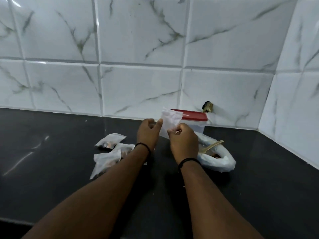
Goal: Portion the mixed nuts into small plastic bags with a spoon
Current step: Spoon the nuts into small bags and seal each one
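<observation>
Both bare forearms reach up from 6 o'clock, each with a thin black band at the wrist. The left hand (148,133) is at 11 o'clock of the right hand (184,141), near it. Both hands have their fingers (159,123) curled and pinched together, knuckles up.

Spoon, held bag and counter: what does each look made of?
Spoon: pale tan and matte, probably wood or bamboo, though plastic is possible. Bag, in the grip of both the left hand and right hand: thin, clear, crinkly plastic film. Counter: black, polished, likely stone, with glossy reflections.
</observation>
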{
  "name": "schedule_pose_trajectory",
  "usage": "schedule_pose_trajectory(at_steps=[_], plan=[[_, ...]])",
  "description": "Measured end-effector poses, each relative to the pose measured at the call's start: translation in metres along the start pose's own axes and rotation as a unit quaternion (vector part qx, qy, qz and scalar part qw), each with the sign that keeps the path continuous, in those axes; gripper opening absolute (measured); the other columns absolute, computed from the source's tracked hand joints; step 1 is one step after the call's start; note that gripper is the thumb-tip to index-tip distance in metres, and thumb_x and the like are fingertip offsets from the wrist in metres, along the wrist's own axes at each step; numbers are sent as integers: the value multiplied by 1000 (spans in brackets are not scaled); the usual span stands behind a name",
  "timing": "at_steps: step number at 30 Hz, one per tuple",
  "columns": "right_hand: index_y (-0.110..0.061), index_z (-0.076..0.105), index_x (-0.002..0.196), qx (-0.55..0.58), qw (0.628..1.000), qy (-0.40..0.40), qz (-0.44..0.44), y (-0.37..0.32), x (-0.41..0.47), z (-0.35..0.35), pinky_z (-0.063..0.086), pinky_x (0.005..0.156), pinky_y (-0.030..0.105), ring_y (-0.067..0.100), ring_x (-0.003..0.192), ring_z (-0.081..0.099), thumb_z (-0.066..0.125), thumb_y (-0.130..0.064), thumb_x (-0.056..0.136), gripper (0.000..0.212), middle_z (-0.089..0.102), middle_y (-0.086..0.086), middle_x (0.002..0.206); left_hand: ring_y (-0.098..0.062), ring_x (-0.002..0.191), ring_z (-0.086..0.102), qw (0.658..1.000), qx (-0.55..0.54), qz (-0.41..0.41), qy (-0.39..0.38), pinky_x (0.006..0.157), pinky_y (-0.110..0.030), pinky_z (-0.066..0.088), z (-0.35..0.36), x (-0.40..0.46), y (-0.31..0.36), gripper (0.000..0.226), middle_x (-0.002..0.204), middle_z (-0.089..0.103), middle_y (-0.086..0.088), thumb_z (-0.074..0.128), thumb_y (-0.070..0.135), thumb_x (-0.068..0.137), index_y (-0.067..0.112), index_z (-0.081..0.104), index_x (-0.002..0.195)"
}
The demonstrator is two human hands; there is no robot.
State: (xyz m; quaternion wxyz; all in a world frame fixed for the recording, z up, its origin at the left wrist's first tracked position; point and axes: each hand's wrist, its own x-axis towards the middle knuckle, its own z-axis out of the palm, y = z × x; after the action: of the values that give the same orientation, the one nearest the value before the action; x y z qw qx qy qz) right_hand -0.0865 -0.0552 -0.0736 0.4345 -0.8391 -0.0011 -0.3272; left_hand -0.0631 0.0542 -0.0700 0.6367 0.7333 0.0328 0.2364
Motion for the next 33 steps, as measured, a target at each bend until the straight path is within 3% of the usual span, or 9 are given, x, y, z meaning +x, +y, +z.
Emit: schedule_pose_trajectory(at_steps=[4,7,12,15,19,22,26,28,33], plan=[[-21,54,77,-17,1000,-3,-25,4,8,6,39,64,27,18,76,57,67,-33,89,22,62,-3,80,-15,75,56,997,-61,37,-20,70,-31,48,3,10,-11,13,79,63,-1,62,24,93,12,66,94],[-23,55,84,-31,998,-18,-43,6,8,12,40,64,27,17,78,57,68,-36,89,19,62,-3,84,-16,67,56,996,-60,55,-24,63,-28,46,2,11,-12,16,71,64,-4,62,16,92,16,63,76],[-11,45,137,24,977,178,-116,-4,5,7,46,87,28,21,110,54,65,-38,91,57,57,9,123,-21,71,60,994,-42,97,-11,75,-35,52,-6,14,-14,11,74,65,-5,60,11,92,12,63,82],[-12,41,142,-48,966,157,-200,-4,16,-5,44,96,36,23,117,52,52,-45,93,60,56,9,129,-24,79,61,993,-27,113,-16,74,-35,52,-8,12,-13,6,84,65,-8,59,12,93,12,63,88],[-15,58,124,-147,950,46,-271,16,32,-18,49,88,46,24,104,58,43,-44,96,43,64,4,113,-13,77,54,988,8,150,-22,68,-25,46,-5,10,-10,7,91,60,-5,59,11,93,15,60,87],[-15,67,97,-107,954,17,-279,38,33,-27,51,75,46,19,85,58,51,-31,98,22,66,0,92,-14,84,54,979,76,184,-41,69,-23,41,0,9,-11,6,94,55,-2,62,16,92,19,61,87],[-12,74,95,-19,978,14,-205,38,31,-39,49,70,19,3,74,59,65,-23,95,15,71,-2,85,-16,99,50,949,209,228,55,83,-29,42,3,7,-10,29,109,52,-1,67,35,86,20,58,110],[-15,76,97,-2,984,15,-178,34,29,-43,50,69,16,2,76,62,67,-27,93,16,72,-7,86,-12,86,53,956,164,229,88,75,-25,43,1,3,-2,27,97,56,2,67,39,87,20,55,102],[-19,78,89,55,984,19,-170,26,21,-38,55,73,22,0,77,67,74,-29,87,11,72,-14,80,-3,60,49,961,115,251,-33,54,-11,35,14,-19,5,21,67,54,8,60,36,93,21,56,79]])
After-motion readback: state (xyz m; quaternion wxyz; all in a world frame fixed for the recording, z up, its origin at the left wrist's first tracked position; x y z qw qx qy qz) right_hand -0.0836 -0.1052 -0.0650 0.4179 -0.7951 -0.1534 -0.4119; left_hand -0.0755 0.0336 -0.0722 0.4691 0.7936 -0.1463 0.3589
